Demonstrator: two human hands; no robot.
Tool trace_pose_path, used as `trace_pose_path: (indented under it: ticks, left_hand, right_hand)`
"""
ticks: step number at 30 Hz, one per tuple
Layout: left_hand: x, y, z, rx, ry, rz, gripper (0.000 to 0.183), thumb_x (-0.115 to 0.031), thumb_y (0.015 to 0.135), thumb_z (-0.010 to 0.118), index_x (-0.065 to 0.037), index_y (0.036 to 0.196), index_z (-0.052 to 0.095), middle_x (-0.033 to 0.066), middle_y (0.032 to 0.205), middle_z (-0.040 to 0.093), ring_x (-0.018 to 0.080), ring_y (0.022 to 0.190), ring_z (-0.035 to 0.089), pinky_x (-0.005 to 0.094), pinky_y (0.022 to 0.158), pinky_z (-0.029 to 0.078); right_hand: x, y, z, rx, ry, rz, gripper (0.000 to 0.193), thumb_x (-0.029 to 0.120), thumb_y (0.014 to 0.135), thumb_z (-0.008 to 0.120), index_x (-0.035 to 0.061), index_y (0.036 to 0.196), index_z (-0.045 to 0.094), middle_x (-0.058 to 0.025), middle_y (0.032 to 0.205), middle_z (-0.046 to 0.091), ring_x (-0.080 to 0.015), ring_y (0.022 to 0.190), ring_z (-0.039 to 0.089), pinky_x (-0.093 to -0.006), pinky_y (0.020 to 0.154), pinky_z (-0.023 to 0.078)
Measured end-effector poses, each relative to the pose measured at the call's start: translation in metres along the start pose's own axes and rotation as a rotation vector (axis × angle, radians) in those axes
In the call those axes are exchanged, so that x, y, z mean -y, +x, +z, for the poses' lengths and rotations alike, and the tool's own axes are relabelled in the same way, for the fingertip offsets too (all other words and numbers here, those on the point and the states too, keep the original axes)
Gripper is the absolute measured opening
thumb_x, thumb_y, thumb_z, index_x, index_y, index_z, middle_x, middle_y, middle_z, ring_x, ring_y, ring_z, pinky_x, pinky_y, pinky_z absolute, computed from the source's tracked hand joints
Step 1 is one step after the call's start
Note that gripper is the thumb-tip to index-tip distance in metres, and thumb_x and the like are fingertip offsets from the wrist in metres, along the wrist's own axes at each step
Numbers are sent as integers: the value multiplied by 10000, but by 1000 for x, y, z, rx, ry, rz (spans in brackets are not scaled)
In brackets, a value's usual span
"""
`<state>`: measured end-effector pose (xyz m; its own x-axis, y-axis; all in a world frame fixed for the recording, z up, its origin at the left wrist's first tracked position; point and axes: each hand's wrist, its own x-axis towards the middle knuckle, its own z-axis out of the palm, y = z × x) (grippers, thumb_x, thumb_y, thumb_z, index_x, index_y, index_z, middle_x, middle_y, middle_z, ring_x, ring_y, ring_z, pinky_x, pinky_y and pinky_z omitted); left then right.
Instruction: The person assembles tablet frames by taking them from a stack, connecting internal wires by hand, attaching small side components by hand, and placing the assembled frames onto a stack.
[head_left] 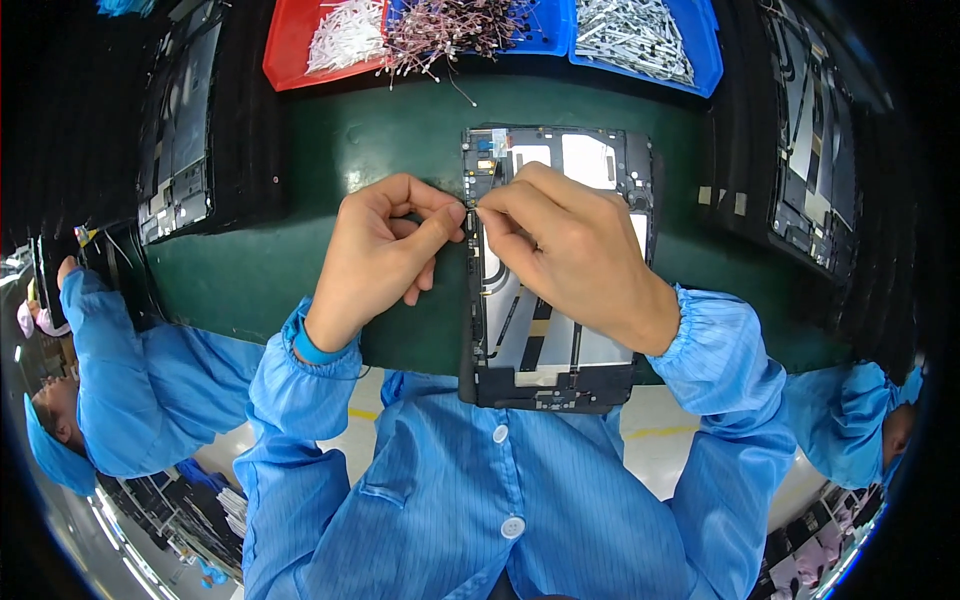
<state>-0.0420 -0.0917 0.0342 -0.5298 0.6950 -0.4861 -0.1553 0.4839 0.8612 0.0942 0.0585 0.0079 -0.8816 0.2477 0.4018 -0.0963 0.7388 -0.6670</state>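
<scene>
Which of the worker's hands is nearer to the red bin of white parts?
Left. The left hand is below the red bin in the picture, beside the left edge of the opened tablet; the right hand is farther right, over the tablet.

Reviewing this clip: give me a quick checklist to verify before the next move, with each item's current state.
1. Tablet open, insides exposed: ok.
2. Left hand and right hand at the work: ok, fingertips close together by the tablet's upper left edge.
3. Small part between the fingertips: cannot tell, too small to make out.
4. Tablet wholly within the table: not ok, its near end reaches past the table's near edge in this view.
5. Leads contained in their bin: not ok, some hang over the front.
6. Wristband on the left wrist: ok.
</scene>
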Motion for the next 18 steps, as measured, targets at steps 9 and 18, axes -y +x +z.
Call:
trace_pose_path:
  ticks: [9,18]
  left_hand:
    - [-3,-1,2,-11,-2,-10,171,-113,948,681,50,947,630,82,805,671,54,481,554,202,369,409]
    - [-2,-1,5,-39,-3,-10,145,-84,927,679,51,938,628,83,790,659,68,492,582,207,381,436]
  right_hand:
    - [2,2,-2,15,9,26,97,36,808,740,38,868,664,-74,763,583,-245,608,619,-348,520,491]
    - [3,2,-1,12,14,40,102,27,796,738,38,866,664,-74,762,583,-244,609,624,-352,517,491]
